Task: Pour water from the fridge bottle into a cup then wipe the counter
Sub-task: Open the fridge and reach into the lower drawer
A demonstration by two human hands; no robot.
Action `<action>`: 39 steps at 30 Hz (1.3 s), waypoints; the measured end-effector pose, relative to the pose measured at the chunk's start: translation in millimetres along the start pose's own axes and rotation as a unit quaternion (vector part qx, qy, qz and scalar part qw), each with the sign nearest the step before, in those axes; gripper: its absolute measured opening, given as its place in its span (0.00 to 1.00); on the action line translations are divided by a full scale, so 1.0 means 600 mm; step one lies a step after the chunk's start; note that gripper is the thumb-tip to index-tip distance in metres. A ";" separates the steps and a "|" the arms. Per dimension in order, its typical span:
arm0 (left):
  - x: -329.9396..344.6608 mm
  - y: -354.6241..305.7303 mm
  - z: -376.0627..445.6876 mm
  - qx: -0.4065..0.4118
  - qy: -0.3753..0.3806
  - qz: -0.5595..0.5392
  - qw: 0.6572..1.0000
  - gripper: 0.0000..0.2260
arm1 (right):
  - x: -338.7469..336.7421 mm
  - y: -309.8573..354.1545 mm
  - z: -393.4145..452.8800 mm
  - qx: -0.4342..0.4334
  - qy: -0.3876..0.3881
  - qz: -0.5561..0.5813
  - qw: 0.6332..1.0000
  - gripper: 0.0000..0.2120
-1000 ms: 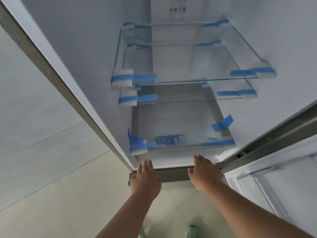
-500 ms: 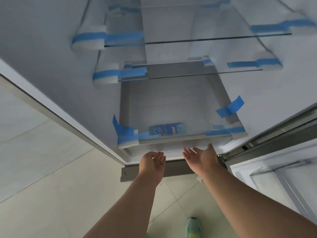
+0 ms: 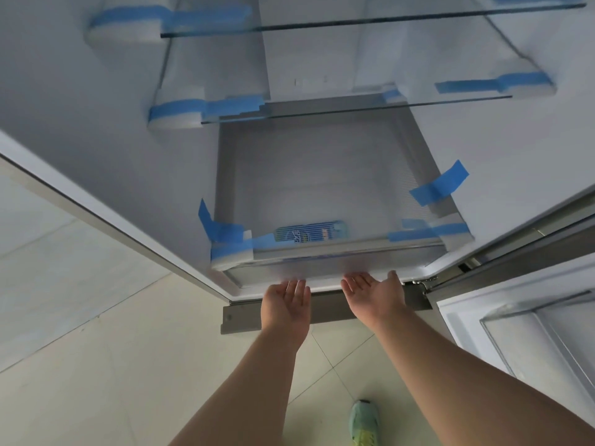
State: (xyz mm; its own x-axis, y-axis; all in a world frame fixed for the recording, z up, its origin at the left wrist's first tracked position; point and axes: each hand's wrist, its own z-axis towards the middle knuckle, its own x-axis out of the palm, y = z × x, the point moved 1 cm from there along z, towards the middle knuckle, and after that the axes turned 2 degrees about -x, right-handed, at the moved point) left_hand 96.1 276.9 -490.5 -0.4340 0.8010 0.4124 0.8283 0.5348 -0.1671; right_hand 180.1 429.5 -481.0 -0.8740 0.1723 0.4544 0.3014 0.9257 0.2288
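A water bottle with a blue label (image 3: 310, 232) lies on its side inside the clear bottom drawer (image 3: 347, 257) of the open fridge, near the drawer's front. Both my hands are turned palm up at the drawer's front lower edge. My left hand (image 3: 285, 300) is below the bottle, and its fingertips touch the drawer front. My right hand (image 3: 375, 294) is a little to the right, and its fingertips reach the same edge. Neither hand holds anything. No cup or counter is in view.
Two glass shelves (image 3: 354, 106) fixed with blue tape and white foam blocks hang above the drawer. The open fridge door (image 3: 531, 333) stands at the right. Below are a grey base panel (image 3: 322, 312), pale floor tiles (image 3: 112, 365) and my green shoe (image 3: 363, 423).
Both hands turned from palm down to palm up and moved in to the drawer's front edge. My view moved closer and lower toward the bottom drawer.
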 end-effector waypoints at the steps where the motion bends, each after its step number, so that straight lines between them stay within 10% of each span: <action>1: -0.009 0.003 -0.001 -0.004 -0.001 0.005 1.000 0.14 | -0.011 -0.001 0.001 0.004 -0.003 0.000 1.000 0.36; 6: -0.037 0.009 -0.038 -0.003 -0.016 0.072 0.997 0.14 | -0.054 -0.002 -0.034 0.010 -0.013 -0.082 0.997 0.32; 8: -0.034 0.000 -0.069 0.021 -0.047 0.279 0.959 0.12 | -0.054 0.002 -0.061 -0.021 -0.056 -0.262 0.963 0.24; 9: -0.024 -0.009 -0.090 0.067 -0.051 0.454 0.887 0.13 | -0.047 0.005 -0.078 -0.067 -0.073 -0.394 0.914 0.20; 11: -0.006 -0.026 -0.129 0.232 -0.004 0.740 0.631 0.12 | -0.029 0.014 -0.114 -0.249 -0.058 -0.648 0.718 0.13; 13: 0.014 -0.042 -0.181 0.400 0.034 0.805 0.438 0.08 | -0.011 0.019 -0.154 -0.428 0.012 -0.741 0.518 0.07; 17: 0.052 -0.073 -0.228 0.514 0.028 0.805 0.295 0.17 | 0.030 0.033 -0.205 -0.601 0.083 -0.716 0.345 0.12; 23: 0.057 -0.078 -0.210 0.444 0.012 0.859 0.255 0.20 | 0.029 0.055 -0.192 -0.516 0.108 -0.817 0.235 0.20; 34: 0.032 -0.063 -0.195 0.468 -0.023 0.858 0.212 0.25 | 0.002 0.050 -0.174 -0.475 0.051 -0.846 0.236 0.33; 39: 0.029 -0.077 -0.201 0.438 -0.012 0.878 0.192 0.25 | 0.000 0.052 -0.190 -0.478 0.055 -0.848 0.222 0.20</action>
State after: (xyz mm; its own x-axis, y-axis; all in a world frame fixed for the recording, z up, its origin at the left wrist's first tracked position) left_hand 93.1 233.9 -367.6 0.2312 -0.0522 -0.9715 -0.6686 -0.7339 -0.1197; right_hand 233.3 419.8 -375.6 -0.0403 -0.2092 -0.9770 -0.4361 -0.8761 0.2056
